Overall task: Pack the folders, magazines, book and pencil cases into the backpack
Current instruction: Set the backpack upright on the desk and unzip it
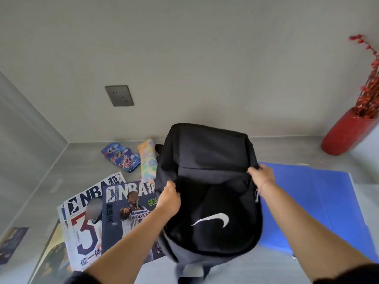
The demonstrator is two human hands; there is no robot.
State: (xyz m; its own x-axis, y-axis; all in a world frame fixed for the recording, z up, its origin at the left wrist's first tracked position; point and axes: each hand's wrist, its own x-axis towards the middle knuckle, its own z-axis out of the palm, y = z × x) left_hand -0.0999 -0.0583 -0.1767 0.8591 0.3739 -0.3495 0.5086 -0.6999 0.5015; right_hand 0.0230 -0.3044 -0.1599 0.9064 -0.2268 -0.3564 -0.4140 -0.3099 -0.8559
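A black backpack [209,181] with a white swoosh stands in the middle of the grey table, zipped shut as far as I can see. My left hand [169,198] grips its left side and my right hand [261,176] grips its right side near the zipper. Two NBA magazines [114,214] lie fanned out to the left, partly under my left arm. Behind them sit a blue cartoon pencil case [121,157] and a pastel flowered pencil case [146,162]. Blue folders [313,203] lie flat to the right. A book [51,257] shows at the lower left.
A red vase [346,134] with red branches stands at the back right corner. A dark wall socket [119,95] sits on the grey back wall. A side wall closes the table on the left. A dark booklet [12,244] lies at the far left edge.
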